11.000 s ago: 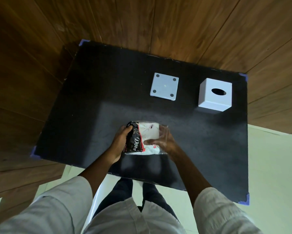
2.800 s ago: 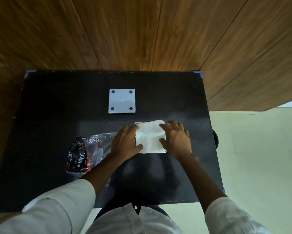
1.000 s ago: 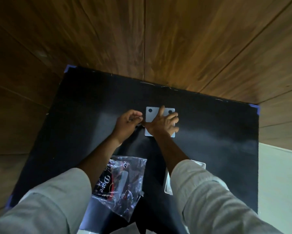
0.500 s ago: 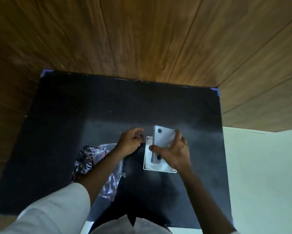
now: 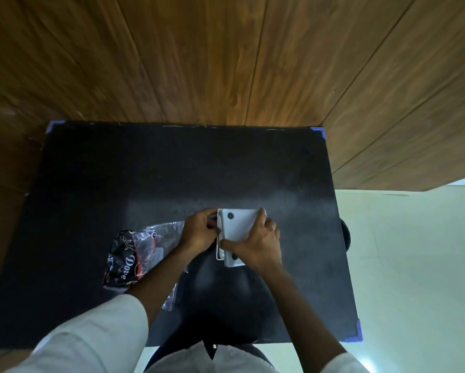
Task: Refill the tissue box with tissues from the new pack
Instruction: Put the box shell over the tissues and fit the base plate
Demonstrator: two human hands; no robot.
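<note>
The white tissue box (image 5: 219, 238) stands on the black table (image 5: 118, 184), only its left rim showing under the white base panel (image 5: 238, 224) with dark round feet. My right hand (image 5: 255, 244) grips that panel and holds it flat over the box's open side. My left hand (image 5: 199, 232) pinches the box's left rim beside the panel. The tissues inside are hidden. The emptied plastic tissue pack (image 5: 133, 257), black and clear with "Dove" printed on it, lies to the left under my left forearm.
A wood-panelled wall (image 5: 226, 63) rises right behind the table's far edge. Pale green floor (image 5: 414, 265) lies to the right. Blue tape marks the table corners (image 5: 357, 332). My lap is at the near edge.
My right hand has tipped the base panel from upright down onto the box. My left hand stays at the box's left rim. The view has shifted slightly.
</note>
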